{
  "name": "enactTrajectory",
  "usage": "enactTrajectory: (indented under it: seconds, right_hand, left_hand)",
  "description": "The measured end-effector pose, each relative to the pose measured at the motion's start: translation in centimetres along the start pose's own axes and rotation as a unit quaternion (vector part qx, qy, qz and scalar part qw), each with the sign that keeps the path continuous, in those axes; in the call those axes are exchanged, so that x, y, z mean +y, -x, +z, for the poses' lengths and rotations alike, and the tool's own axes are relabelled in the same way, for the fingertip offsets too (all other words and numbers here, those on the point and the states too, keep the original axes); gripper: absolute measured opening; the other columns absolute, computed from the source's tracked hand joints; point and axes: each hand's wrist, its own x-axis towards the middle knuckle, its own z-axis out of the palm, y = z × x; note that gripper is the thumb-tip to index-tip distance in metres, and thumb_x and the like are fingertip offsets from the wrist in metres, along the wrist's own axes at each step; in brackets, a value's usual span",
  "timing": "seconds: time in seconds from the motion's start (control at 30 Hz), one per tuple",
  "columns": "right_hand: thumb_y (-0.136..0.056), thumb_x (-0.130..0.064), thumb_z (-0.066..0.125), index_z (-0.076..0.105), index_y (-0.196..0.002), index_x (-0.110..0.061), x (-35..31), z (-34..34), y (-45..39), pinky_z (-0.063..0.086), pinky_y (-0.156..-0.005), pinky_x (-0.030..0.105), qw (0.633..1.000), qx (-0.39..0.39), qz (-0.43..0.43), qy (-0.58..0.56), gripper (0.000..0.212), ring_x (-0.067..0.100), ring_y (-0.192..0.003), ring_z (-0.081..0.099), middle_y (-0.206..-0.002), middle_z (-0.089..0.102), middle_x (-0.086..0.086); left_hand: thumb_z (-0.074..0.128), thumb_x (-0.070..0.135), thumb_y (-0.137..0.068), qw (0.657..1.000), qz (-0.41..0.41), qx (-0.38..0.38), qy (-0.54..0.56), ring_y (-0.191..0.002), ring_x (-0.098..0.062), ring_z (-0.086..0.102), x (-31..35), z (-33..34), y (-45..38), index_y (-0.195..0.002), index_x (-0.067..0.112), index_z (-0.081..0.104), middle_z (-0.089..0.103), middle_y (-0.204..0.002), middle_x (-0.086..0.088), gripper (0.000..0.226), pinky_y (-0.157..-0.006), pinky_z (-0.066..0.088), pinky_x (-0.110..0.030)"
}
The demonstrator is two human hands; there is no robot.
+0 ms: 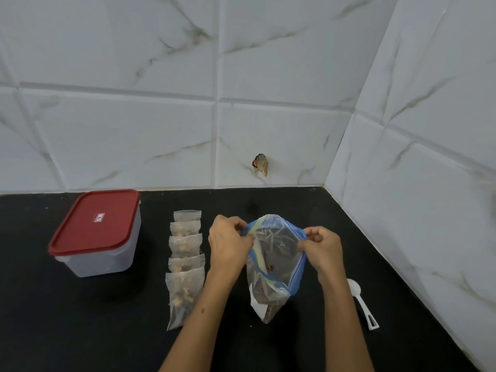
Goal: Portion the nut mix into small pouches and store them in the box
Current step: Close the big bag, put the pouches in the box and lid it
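A large clear zip bag (275, 267) with a blue and yellow-green seal stands on the black counter (80, 331), its mouth spread wide and a few nuts visible inside. My left hand (228, 244) pinches the left side of the bag's rim. My right hand (322, 248) pinches the right side of the rim. To the left lies a row of several small clear pouches (185, 264) holding nut mix, overlapping one another. Further left stands the translucent box (100, 253) with its red lid (95, 222) on.
A white plastic scoop (362, 304) lies on the counter right of my right forearm. White marble-look tiled walls (241, 116) close in behind and on the right, forming a corner. A small brownish scrap (260, 164) sticks to the back wall.
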Motion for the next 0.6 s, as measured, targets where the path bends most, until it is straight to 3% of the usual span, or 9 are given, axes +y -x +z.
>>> enactTrajectory:
  seconds: [0.1,0.2,0.33,0.47,0.53,0.6]
  right_hand:
    - [-0.077,-0.011,0.072,0.068,-0.085,-0.010,-0.7,-0.4,-0.4,0.039,-0.052,0.021,0.990,-0.111,0.079,-0.032,0.009,0.010,-0.058,0.050,-0.069,0.061,0.001]
    - [-0.082,-0.041,0.069,0.064,-0.066,-0.013,-1.1,-0.2,-0.9,0.035,-0.053,0.025,0.990,-0.108,0.092,-0.023,0.033,0.010,-0.052,0.040,-0.056,0.051,0.000]
    - [-0.083,-0.024,0.072,0.070,-0.077,-0.010,-1.4,0.3,-1.3,0.049,-0.066,0.031,0.988,-0.103,0.082,-0.084,0.016,0.016,-0.064,0.058,-0.072,0.066,0.007]
    - [-0.077,-0.003,0.074,0.069,-0.082,-0.005,-1.4,0.3,-1.5,0.053,-0.061,0.027,0.986,-0.084,0.082,-0.115,0.008,0.016,-0.063,0.063,-0.075,0.069,0.009]
    - [-0.076,0.002,0.073,0.069,-0.083,-0.005,-1.2,0.4,-1.4,0.051,-0.055,0.022,0.994,-0.045,0.042,-0.092,0.011,0.015,-0.065,0.065,-0.074,0.069,0.006]
    - [-0.075,0.005,0.072,0.070,-0.078,-0.013,-1.0,0.7,-1.4,0.048,-0.059,0.022,0.999,0.030,-0.031,-0.030,0.018,0.016,-0.071,0.066,-0.073,0.068,0.003]
  left_hand:
    - [0.080,0.019,-0.075,1.000,0.010,0.001,0.000,-0.090,-0.012,0.060,0.0,0.3,0.1,-0.092,0.017,0.072,0.052,-0.104,0.002,0.019,-0.071,0.048,-0.020]
    - [0.081,0.018,-0.073,1.000,0.024,0.005,0.014,-0.085,-0.010,0.063,0.4,0.3,0.2,-0.087,0.017,0.070,0.063,-0.095,0.003,0.019,-0.074,0.055,-0.023]
    - [0.077,0.005,-0.073,0.992,0.012,-0.043,0.118,-0.073,-0.002,0.061,1.0,0.1,0.0,-0.073,0.020,0.058,0.063,-0.080,0.009,0.025,-0.058,0.048,-0.007]
    - [0.076,0.006,-0.075,0.985,-0.014,-0.084,0.148,-0.077,-0.011,0.062,0.6,0.0,-0.4,-0.074,0.022,0.055,0.065,-0.084,-0.002,0.026,-0.065,0.053,-0.021]
    - [0.072,0.006,-0.077,0.987,-0.016,-0.088,0.131,-0.081,-0.017,0.063,0.4,-0.1,-0.5,-0.076,0.023,0.054,0.065,-0.085,-0.004,0.025,-0.070,0.054,-0.030]
    - [0.064,0.001,-0.079,0.991,0.000,-0.085,0.104,-0.078,-0.017,0.060,0.2,-0.1,-0.5,-0.076,0.024,0.050,0.062,-0.083,-0.002,0.027,-0.069,0.051,-0.030]
